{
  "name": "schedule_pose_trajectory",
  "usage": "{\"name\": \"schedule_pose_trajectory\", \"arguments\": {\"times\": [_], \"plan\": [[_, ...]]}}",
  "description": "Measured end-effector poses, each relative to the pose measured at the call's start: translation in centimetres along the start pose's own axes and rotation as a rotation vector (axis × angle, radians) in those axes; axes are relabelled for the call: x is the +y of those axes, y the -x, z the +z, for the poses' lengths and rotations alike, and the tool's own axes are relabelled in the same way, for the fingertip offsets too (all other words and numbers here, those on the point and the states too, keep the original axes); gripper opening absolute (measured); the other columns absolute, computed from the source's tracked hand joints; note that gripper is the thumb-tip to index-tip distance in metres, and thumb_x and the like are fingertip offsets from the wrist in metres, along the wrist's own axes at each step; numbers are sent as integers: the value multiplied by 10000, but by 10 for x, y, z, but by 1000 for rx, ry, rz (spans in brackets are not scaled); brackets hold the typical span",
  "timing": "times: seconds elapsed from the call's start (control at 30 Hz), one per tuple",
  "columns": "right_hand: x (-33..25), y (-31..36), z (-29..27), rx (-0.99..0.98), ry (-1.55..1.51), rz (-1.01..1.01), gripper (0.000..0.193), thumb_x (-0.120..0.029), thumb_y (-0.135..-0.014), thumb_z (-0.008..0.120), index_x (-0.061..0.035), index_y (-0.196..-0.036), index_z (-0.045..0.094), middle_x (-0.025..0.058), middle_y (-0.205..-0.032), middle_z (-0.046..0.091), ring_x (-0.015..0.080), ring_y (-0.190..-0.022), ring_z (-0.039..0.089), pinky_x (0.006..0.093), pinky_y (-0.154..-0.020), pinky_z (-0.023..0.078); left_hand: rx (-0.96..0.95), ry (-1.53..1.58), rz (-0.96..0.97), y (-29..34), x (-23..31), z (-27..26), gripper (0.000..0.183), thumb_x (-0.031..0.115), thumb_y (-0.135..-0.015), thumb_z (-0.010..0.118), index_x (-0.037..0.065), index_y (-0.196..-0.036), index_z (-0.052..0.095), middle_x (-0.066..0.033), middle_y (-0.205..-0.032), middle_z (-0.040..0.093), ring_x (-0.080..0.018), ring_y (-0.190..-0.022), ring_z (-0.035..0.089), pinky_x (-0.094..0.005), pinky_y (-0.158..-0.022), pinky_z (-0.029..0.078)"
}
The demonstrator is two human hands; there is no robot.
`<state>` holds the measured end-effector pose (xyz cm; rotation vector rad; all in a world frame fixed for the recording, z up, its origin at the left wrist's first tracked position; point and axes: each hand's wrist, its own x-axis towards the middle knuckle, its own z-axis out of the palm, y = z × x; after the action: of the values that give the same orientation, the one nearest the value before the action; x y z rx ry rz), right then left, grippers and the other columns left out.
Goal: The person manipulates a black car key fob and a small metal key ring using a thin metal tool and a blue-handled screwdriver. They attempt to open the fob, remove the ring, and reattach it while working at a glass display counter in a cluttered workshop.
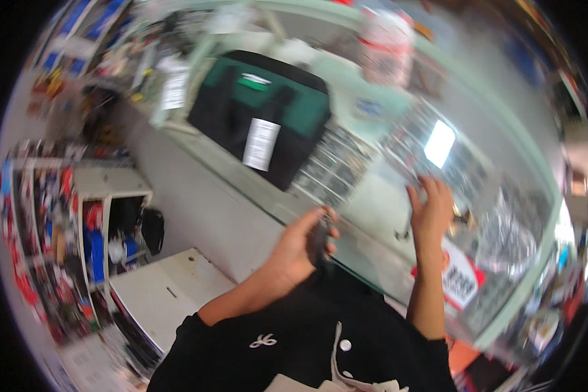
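Note:
My left hand (293, 253) is closed around a small black elongated object (321, 242), held upright in front of my chest by the counter's near edge. Blur hides what kind of thing it is. Raised over the glass counter, my right hand (432, 212) has its thumb and fingers apart, and I see nothing between them. Beneath that hand, small dark parts (402, 234) lie on a pale surface. A clear divided case (333, 166) of small parts is seen between my hands and the black bag.
A black and green bag (261, 114) with a white label lies on the glass-topped counter (235, 175). Behind stands a red and white container (387, 49). Clear plastic bags (506, 242) are to the right. A white cabinet top (170, 291) and crowded shelves (52, 242) are at left.

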<state>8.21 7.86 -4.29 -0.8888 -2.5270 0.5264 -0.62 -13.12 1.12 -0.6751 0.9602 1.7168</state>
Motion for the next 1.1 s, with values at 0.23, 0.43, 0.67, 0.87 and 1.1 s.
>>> {"name": "schedule_pose_trajectory", "arguments": {"times": [0.23,0.43,0.67,0.87,1.1], "plan": [[-12,-32,36,19,180,25,93,-156,-718,619,-78,-759,590,71,-723,598,264,-682,555,368,-604,404,-211,128,81,18,37,-42,152,219,-849,507,97,-937,527,-25,-868,546,-156,-729,536,-281,-553,452],[-49,-36,28,157,46,114,145,-169,-781,591,-44,-854,606,89,-761,622,191,-666,589,294,-601,453,-225,295,183,45,126,-149,147,206,-831,533,94,-927,535,-30,-853,554,-165,-732,537,-282,-549,448],[-243,-37,47,326,-358,23,111,-78,-824,549,18,-877,569,45,-760,583,99,-692,534,220,-649,434,-17,385,475,119,273,-301,141,208,-818,548,102,-907,522,-29,-823,545,-161,-684,530,-287,-528,437],[-444,-69,130,194,-279,-192,85,-37,-783,564,-1,-859,577,57,-733,565,105,-642,513,222,-597,411,-21,595,601,147,364,-393,78,214,-846,506,147,-887,508,-4,-855,511,-151,-710,495,-280,-534,418],[-597,-147,254,30,-224,-367,101,-34,-714,588,-18,-814,583,110,-732,572,222,-634,546,310,-622,425,129,853,648,149,472,-498,92,222,-835,509,152,-894,521,19,-827,534,-131,-698,491,-272,-530,419]]}}
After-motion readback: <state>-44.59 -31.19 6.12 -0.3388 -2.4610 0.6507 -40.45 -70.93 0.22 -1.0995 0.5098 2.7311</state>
